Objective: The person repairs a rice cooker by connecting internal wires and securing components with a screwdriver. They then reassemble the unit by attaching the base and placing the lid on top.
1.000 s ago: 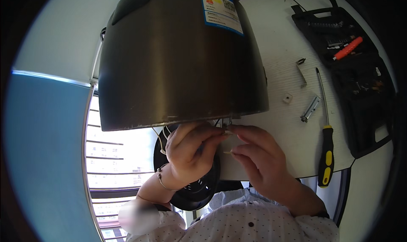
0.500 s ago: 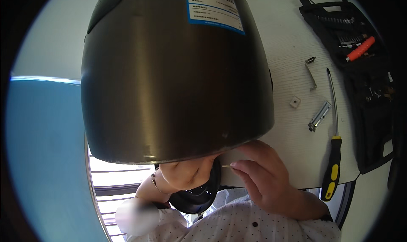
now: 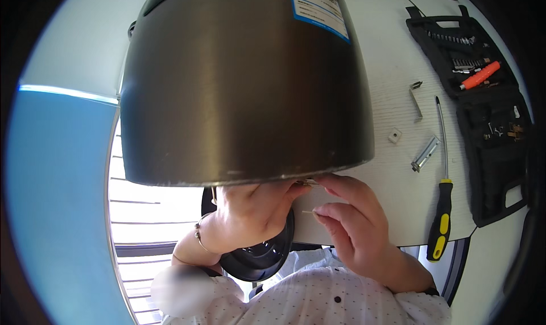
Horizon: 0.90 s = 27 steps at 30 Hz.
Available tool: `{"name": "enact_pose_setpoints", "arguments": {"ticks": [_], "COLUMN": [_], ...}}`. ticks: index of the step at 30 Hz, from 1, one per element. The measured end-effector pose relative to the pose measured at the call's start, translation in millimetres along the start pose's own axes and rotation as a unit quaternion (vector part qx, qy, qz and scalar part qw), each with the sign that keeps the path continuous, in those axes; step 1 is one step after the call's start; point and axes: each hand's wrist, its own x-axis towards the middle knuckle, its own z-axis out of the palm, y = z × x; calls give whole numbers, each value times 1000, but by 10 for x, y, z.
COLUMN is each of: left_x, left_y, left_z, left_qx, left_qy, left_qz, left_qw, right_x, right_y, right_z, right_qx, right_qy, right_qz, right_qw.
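Observation:
A large dark metallic appliance housing (image 3: 244, 92) with a rounded body fills the upper middle. My left hand (image 3: 250, 208) is bent in at its lower edge, fingers closed and partly hidden under the rim. At its fingertips sits a small metal piece (image 3: 307, 182), too small to make out. My right hand (image 3: 355, 222) pinches a thin pale strip (image 3: 307, 212) between thumb and a finger, while its index finger reaches to that small piece. Below the housing, partly behind my left hand, is a round black plastic part (image 3: 267, 259).
On the white table (image 3: 392, 211) to the right lie a bent metal bracket (image 3: 416, 101), a small square plate (image 3: 394, 135), a silver metal clamp-like part (image 3: 425, 154) and a yellow-black screwdriver (image 3: 441, 222). Beyond them an open black tool case (image 3: 489, 171) holds bits and an orange handle (image 3: 480, 75).
The housing's lower edge sits higher in view, showing more of my left hand and the small metal piece. My right hand still pinches the thin strip.

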Motion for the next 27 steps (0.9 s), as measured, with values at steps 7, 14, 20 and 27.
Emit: {"name": "enact_pose_setpoints", "arguments": {"ticks": [7, 14, 20, 27], "left_x": [-92, -147, -252, -247], "left_y": [-92, -32, -25, 29], "left_z": [140, 233, 322, 239], "left_qx": [-25, -271, -389, -290], "left_qy": [82, 114, 81, 117], "left_qz": [34, -150, -234, -174], "left_qw": [996, 944, 887, 934], "right_x": [-5, -1, -15, -41], "right_y": [-45, -41, -37, -35], "right_z": [19, 60, 88, 116], "right_qx": [-26, -11, -16, -29], "right_qy": [13, 26, 32, 34], "right_qz": [12, 12, -1, -14], "right_qw": [999, 1000, 999, 999]}}
